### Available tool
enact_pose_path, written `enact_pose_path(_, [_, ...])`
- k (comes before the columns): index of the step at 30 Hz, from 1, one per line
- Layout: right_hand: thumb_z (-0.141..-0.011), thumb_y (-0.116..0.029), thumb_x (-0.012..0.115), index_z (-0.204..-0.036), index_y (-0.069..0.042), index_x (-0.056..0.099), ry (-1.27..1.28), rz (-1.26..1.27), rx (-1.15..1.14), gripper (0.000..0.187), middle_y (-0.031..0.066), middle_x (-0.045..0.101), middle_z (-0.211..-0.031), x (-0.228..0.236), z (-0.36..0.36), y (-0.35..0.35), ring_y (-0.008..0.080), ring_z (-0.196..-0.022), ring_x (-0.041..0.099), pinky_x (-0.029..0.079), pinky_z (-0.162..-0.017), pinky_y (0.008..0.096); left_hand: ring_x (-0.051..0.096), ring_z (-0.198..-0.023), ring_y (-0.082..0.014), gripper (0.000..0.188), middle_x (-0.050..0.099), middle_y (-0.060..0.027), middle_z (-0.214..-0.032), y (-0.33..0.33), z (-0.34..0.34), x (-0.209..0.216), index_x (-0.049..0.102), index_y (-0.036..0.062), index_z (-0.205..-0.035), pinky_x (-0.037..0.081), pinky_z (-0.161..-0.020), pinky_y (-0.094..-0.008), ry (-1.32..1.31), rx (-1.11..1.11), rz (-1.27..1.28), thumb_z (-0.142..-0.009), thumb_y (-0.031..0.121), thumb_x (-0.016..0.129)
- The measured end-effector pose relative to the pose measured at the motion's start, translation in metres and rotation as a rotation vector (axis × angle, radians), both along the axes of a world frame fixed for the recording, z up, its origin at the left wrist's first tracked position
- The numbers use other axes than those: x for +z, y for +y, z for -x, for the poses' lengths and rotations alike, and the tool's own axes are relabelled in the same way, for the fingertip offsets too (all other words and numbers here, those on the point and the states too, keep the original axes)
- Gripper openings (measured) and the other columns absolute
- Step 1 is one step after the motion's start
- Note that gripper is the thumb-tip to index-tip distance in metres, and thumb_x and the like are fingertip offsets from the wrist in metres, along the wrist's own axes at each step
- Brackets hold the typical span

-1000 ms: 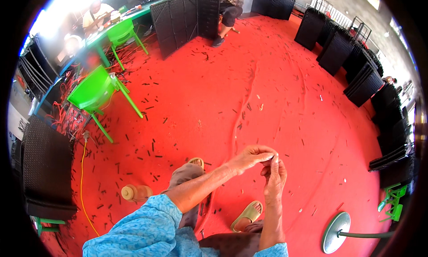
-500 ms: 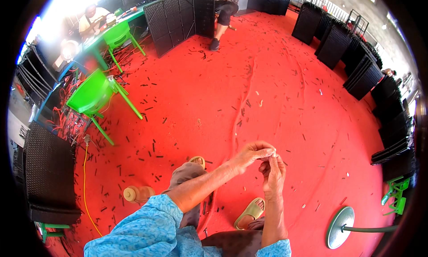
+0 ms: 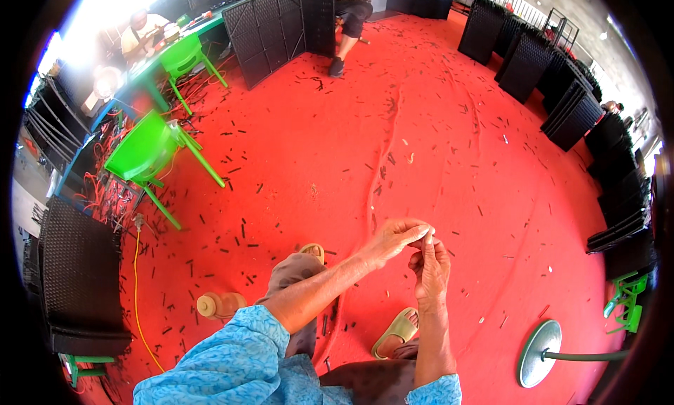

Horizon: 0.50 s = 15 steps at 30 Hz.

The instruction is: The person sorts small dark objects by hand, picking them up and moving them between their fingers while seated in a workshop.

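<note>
Basically both hands meeting fingertip to fingertip, left hand (image 3: pixel 392 238) and right hand (image 3: pixel 430 268) pinching some tiny pale bit (image 3: pixel 430 231) too small to identify, over red carpet (image 3: pixel 337 145), sandal (image 3: pixel 395 333) at 6 o'clock.

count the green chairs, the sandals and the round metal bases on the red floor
Green chairs: 2
Sandals: 2
Round metal bases: 1
Total: 5
</note>
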State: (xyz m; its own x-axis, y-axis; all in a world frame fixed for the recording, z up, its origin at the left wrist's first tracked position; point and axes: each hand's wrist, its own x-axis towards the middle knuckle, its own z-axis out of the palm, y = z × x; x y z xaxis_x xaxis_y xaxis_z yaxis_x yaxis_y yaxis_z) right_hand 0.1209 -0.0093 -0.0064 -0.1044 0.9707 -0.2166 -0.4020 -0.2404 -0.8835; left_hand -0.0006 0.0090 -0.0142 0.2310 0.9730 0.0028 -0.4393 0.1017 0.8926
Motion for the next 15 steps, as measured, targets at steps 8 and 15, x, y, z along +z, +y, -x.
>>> enact_pose_path(8, [-0.084, -0.021, 0.058, -0.084, -0.009, 0.055, 0.190, 0.024, -0.032, 0.012, 0.0005, 0.057, -0.071, -0.0055, -0.0051, 0.0008, 0.0061, -0.051, 0.049, 0.040, -0.046, 0.0184, 0.053, -0.082, -0.0061, 0.024, 0.059, 0.0008, -0.085, -0.0032, -0.0032, 0.0070, 0.060, 0.0027, -0.100, 0.043, -0.074, -0.0222, 0.052, -0.041, 0.001, -0.085, 0.021, 0.056])
enact_pose_path(15, [-0.084, -0.020, 0.057, -0.085, -0.009, 0.056, 0.209, 0.034, 0.006, 0.011, 0.0016, 0.058, -0.073, -0.0036, -0.0051, -0.0001, 0.0066, -0.051, 0.049, 0.040, -0.047, 0.0177, 0.052, -0.080, -0.0053, 0.023, 0.059, 0.0016, -0.085, -0.0035, -0.0020, 0.0082, 0.060, 0.0032, -0.099, 0.042, -0.072, -0.0219, 0.000, -0.037, -0.003, -0.084, 0.020, 0.057])
